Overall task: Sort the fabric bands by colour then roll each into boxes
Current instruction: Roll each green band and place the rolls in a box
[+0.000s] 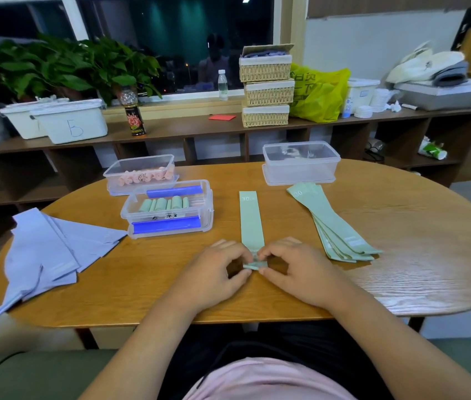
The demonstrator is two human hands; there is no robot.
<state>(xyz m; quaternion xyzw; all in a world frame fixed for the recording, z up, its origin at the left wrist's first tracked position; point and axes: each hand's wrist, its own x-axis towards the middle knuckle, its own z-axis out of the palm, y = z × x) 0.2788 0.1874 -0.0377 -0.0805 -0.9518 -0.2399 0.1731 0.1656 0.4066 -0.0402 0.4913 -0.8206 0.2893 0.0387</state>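
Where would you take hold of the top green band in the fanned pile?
Probably pinch the top green band at its near end, coming from the near side: the pile fans apart there, exposing each tip, while the far ends overlap closely.

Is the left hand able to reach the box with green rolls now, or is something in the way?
Probably yes: the box stands just beyond the left hand, nothing between them, though that hand now pinches the green band.
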